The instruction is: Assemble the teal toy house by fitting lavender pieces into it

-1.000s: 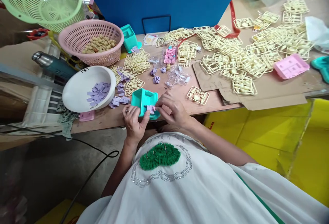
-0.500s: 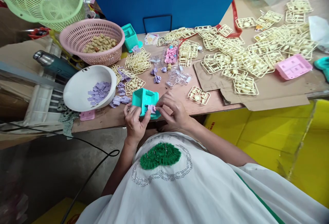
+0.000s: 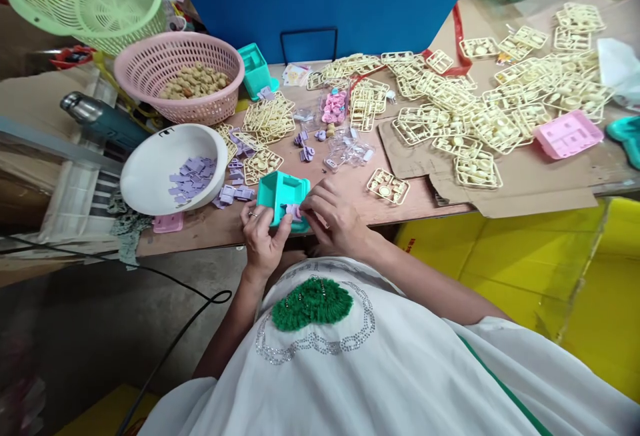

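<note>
At table edge, hands (image 3: pixel 300 226) press lilac piece (image 3: pixel 292 210) onto teal box (image 3: pixel 281 193).

teal plastic box (image 3: pixel 281 193): at my table edge, open side up | small lilac piece (image 3: pixel 291 210): against its near wall

Teal toy box (image 3: pixel 281 191), lilac pieces (image 3: pixel 193 176) in a white bowl (image 3: pixel 150 176) (pink basket (image 3: pixel 150 69) behind).
</note>
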{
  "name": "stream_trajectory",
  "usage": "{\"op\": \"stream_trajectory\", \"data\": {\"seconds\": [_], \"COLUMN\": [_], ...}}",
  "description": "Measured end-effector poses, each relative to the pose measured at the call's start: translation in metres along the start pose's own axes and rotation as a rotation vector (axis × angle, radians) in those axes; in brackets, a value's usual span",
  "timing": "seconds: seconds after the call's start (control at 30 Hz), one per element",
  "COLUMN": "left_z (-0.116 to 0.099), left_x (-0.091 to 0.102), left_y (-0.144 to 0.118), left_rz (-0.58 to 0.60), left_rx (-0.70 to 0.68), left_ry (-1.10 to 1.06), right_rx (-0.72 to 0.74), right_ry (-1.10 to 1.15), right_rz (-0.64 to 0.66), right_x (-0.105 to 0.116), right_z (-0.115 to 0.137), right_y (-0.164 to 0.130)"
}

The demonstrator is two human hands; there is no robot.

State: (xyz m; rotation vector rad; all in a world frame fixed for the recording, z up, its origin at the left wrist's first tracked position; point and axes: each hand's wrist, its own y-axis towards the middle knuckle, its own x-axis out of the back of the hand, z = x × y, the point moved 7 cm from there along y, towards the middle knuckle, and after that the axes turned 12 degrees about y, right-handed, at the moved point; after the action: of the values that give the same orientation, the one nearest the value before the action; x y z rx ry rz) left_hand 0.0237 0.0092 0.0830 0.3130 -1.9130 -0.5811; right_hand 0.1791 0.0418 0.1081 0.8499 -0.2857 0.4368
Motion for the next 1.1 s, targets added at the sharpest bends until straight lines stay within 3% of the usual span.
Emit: {"op": "stream_trajectory", "data": {"seconds": [0.27,0.47,0.87,0.97,1.1], "left_z": [0.001,0.003,0.015,0.024,0.053], "left_x": [-0.004,-0.004,-0.004,-0.006,-0.030], "left_y": [-0.002,-0.003,-0.005,-0.009,-0.018], "left_rz": [0.006,-0.005,0.002,0.013,0.048], "left_rx": [0.053,0.070,0.118,0.213,0.474], "left_ry": [-0.033,-0.059,-0.086,-0.168,-0.373], "right_rx": [0.011,-0.008,0.011,-0.002,-0.139], "right_ry": [-0.044,-0.055,-0.026,-0.068,-0.345], "right_rz": [0.064,0.027,0.056,-0.024,-0.055], "right_x": [-0.006,-0.013,-0.004,0.013,0.042], "right_z": [0.004,0.007,0.010,0.003,-0.043], "right_y": [0.001,0.000,0.013,0.010,-0.011]}}
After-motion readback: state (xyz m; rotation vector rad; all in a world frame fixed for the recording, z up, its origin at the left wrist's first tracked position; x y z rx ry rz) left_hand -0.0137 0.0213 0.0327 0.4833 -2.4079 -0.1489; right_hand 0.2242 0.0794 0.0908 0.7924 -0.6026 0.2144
